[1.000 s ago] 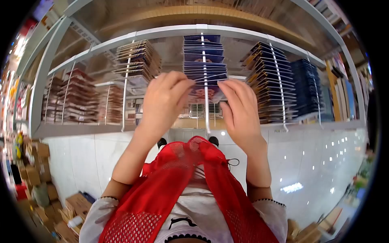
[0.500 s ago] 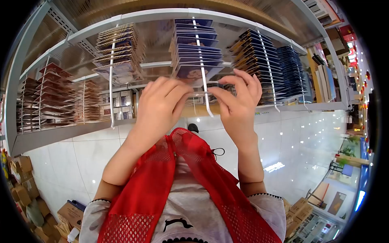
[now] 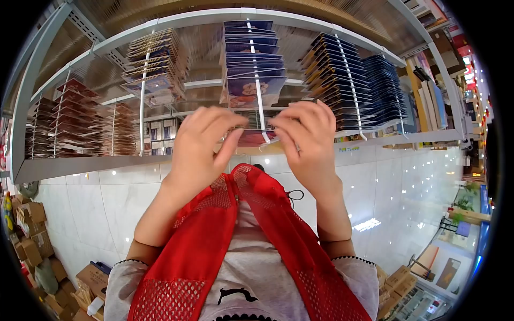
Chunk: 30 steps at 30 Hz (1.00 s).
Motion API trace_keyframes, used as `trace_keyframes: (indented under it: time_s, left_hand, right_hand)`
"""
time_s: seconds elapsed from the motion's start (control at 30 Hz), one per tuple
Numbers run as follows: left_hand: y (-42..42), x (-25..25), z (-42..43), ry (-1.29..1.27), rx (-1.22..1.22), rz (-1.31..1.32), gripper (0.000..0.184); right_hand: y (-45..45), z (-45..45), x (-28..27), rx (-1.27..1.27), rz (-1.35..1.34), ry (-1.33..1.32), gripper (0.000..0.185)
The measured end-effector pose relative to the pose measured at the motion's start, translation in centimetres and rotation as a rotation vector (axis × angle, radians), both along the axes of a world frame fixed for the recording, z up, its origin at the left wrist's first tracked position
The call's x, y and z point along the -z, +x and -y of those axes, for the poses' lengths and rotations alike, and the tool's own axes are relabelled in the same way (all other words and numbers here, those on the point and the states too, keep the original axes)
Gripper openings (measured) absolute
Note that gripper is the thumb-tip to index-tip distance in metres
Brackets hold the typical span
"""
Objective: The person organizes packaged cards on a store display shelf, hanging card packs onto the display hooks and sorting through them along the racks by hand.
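Near the front tip of the middle white hook [image 3: 257, 85], my left hand [image 3: 206, 139] and my right hand [image 3: 305, 136] grip the two sides of a thin reddish packet [image 3: 256, 138]. The packet is at the hook's end, seen nearly edge-on. Fingers of both hands are pinched at its upper edge. Behind it, a row of blue packets [image 3: 254, 88] with a picture on the front one hangs on the same hook.
Yellow-edged packets [image 3: 155, 85] hang to the left, with reddish ones [image 3: 77, 117] beyond. Dark packets [image 3: 337, 80] and blue packets [image 3: 383, 88] hang to the right. A grey shelf edge [image 3: 96, 167] runs below. Cardboard boxes [image 3: 96, 281] stand on the floor.
The blue packets on the middle hook have separated from the reddish packet, which both hands now hold by the hook's tip. The camera view has also shifted.
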<state>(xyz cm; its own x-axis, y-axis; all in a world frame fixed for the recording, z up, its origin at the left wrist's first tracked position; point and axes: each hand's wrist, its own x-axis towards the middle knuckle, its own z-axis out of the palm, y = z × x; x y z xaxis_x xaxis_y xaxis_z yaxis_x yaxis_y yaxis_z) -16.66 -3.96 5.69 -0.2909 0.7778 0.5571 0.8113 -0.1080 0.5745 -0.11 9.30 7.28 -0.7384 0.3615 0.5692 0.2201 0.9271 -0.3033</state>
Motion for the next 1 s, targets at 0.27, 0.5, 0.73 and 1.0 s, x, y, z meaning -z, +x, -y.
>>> trace_keyframes:
  time_s: [0.27,0.5,0.73,1.0]
  left_hand:
    - [-3.0,1.1,-4.5,0.095,-0.214,-0.119,0.015]
    - [-3.1,0.0,-4.0,0.001,-0.126,-0.106,0.013]
    - [-2.5,-2.2,-2.0,-0.154,0.043,0.045,0.013]
    - [-1.8,-3.2,-1.0,-0.222,0.075,0.038,0.012]
  right_hand:
    - [-3.6,-3.5,0.5,0.048,-0.017,0.047,0.024]
    - [-3.3,-4.3,-0.7,0.006,0.042,-0.015,0.010]
    - [-1.3,-3.3,-2.0,-0.061,0.152,-0.098,0.010]
    - [-0.5,-2.8,-2.4,-0.113,0.180,-0.130,0.010]
